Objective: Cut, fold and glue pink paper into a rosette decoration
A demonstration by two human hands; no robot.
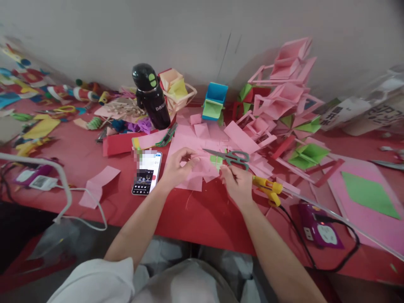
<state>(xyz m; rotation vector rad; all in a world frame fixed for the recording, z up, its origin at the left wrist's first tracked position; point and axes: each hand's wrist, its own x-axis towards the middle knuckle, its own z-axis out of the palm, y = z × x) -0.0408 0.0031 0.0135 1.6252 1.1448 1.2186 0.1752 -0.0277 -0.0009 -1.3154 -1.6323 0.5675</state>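
My left hand is closed, with thumb and fingers pinching a piece of pink paper. At the right edge of this paper, the fingertips of my right hand are pressed together on it. A pair of scissors with grey-green handles lies just beyond my right hand, blades pointing left. Under the blades shows a small green paper piece. More pink paper sheets lie beneath and behind my hands.
Left of my hands lies a phone; behind it stands a black bottle. A yellow glue gun with a cable sits right, near a purple power strip. Folded pink paper frames are piled at the back right. A white cable crosses the left.
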